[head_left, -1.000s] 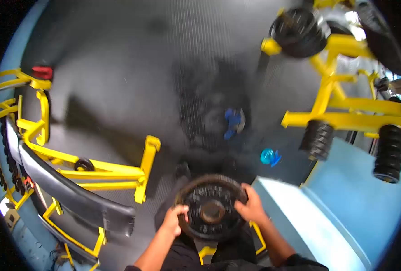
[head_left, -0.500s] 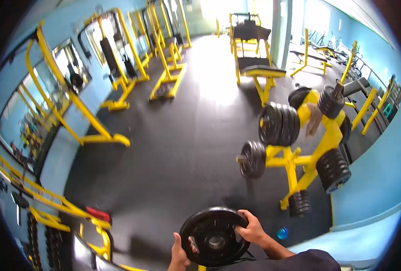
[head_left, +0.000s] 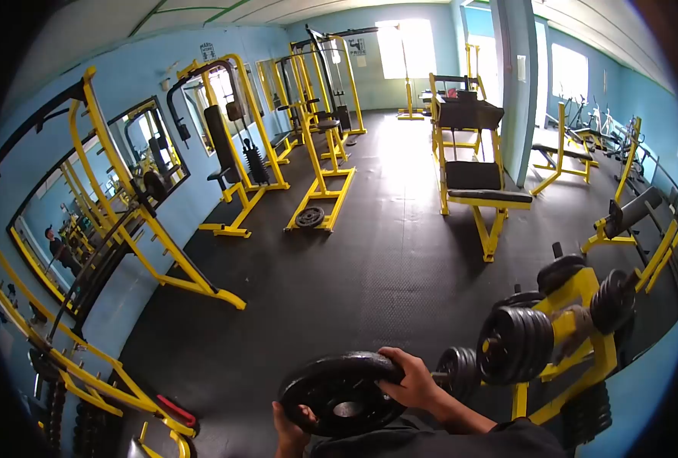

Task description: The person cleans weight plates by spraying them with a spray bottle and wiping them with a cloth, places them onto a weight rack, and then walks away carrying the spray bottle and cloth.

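A round black weight plate [head_left: 331, 382] with a metal-rimmed center hole is held close to my body, tilted, at the bottom middle of the head view. My left hand [head_left: 292, 427] grips its lower left side, thumb outside and fingers showing through an opening in the plate. My right hand [head_left: 411, 379] is closed on its upper right edge. Just to the right of my right hand stands a yellow weight rack [head_left: 583, 294], its pegs loaded with black plates [head_left: 516, 345].
Yellow gym machines [head_left: 232, 168] line the left wall beside mirrors [head_left: 152, 145]. A padded bench [head_left: 472, 179] stands ahead, right of center. One plate [head_left: 310, 217] lies at the base of a yellow frame. Black rubber floor [head_left: 362, 282] runs between the machines.
My view has lifted and turned, so the rack sits lower and further right and more of the far wall shows. The plate, still in both hands, looks flatter and slightly further left.
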`<move>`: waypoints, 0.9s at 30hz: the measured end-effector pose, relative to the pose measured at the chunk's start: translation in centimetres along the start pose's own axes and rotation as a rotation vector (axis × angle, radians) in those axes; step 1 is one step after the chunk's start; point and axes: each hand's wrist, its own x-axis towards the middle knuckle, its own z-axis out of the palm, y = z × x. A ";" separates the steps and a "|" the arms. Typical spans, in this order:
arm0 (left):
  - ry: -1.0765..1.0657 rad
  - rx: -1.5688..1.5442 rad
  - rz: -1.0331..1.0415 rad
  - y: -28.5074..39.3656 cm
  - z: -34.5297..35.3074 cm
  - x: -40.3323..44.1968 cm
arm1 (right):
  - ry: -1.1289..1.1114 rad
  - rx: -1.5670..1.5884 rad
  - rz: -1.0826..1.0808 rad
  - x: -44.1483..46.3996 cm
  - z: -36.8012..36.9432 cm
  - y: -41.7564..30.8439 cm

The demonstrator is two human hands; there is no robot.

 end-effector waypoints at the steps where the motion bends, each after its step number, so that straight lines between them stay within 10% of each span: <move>1: -0.027 -0.001 0.002 0.2 0.7 2.4 | 0.009 -0.004 -0.022 1.9 -0.4 0.9; 21: -1.178 0.244 -0.581 -7.4 34.5 48.8 | 1.104 -0.436 0.205 20.3 -13.6 12.0; 27: -1.180 0.237 -0.692 -17.3 48.9 56.4 | 1.139 -0.546 0.249 24.4 -25.8 16.2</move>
